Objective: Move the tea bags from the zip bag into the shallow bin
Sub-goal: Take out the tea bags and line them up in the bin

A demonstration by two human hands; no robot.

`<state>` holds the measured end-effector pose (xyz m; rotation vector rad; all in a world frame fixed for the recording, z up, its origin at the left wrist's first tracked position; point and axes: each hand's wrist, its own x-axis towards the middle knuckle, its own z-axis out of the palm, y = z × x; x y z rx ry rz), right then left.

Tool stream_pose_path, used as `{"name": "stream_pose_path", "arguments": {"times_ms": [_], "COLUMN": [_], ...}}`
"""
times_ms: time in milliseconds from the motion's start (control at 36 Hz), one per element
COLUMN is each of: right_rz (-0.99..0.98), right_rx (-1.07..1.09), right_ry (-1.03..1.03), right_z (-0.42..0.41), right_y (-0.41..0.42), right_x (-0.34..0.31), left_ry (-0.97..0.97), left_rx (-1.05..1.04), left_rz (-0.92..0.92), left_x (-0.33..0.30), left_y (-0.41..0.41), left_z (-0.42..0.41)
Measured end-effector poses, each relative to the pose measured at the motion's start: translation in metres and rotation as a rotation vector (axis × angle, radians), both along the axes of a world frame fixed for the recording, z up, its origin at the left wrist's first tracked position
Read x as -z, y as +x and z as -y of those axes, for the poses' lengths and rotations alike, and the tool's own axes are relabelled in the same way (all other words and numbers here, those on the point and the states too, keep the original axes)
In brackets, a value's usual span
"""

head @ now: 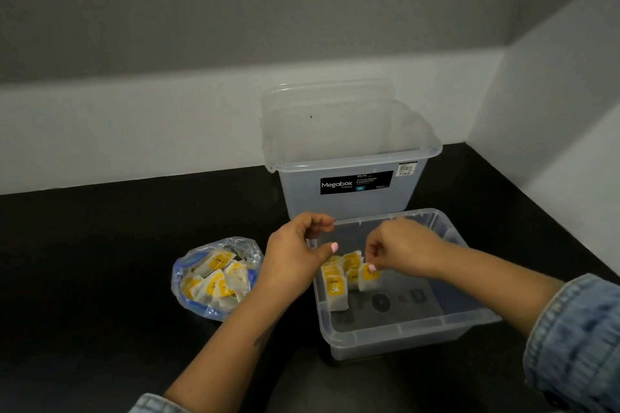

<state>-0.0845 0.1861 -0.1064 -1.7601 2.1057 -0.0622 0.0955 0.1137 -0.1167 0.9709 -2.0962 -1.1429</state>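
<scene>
A black desk [100, 278] is being seen from above, w/ grey-and-white walls meeting in a corner at the back right. At the rear a tall clear Megabox storage box [352, 191] is being kept upright, lid off; what seems to be its clear lid [328, 94] is being leaned behind it against the wall, though its exact rest can't be told.

Just in front, touching or nearly touching the tall box, the clear shallow bin [402, 329] is being kept on the desk. Inside it, toward the near-left part, approx. half a dozen tea bags in white wrappers w/ yellow labels [335, 288] are being stood upright in a tight cluster of short rows.

To the left of the bin, apart from it, the clear zip bag w/ a blue seal strip [188, 278] is being left open on the desk, mouth facing up, w/ a loose heap of more tea bags [214, 282] inside.

The left hand [295, 258] is being held over the bin's left rim, fingers curled, thumb out toward the cluster; whether anything is being held in it can't be told. The right hand [399, 248] is being held inside the bin, its thumb & fingers pinching the top of one tea bag [369, 277] at the right end of the cluster. Rolled denim sleeves [577, 339] are being worn on both forearms.
</scene>
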Motion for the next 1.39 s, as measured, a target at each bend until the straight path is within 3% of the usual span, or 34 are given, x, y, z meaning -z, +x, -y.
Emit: {"name": "stream_pose_path", "arguments": {"times_ms": [194,806,1111,1278,1389], "right_rz": [-0.119,-0.216,-0.204,-0.247,-0.239], "right_rx": [-0.021,-0.067,-0.066,-0.163,-0.152], "right_ry": [0.093,-0.02,0.059,0.294,0.317], "right_z": [0.011,0.008,0.002,0.002,0.005], "right_y": [0.011,0.016,0.018,0.025,0.026], "right_x": [0.034,0.046,0.05,0.049,0.053], "left_ry": [0.024,0.018,0.027,0.042,0.041], "left_rx": [-0.022,-0.026,-0.017,-0.016,-0.022], "left_rz": [-0.02,-0.013,-0.021,-0.039,-0.037], "left_x": [0.003,0.004,0.004,0.006,0.007], "left_y": [0.009,0.014,0.011,0.013,0.015], "left_z": [0.001,0.006,0.006,0.009,0.01]}}
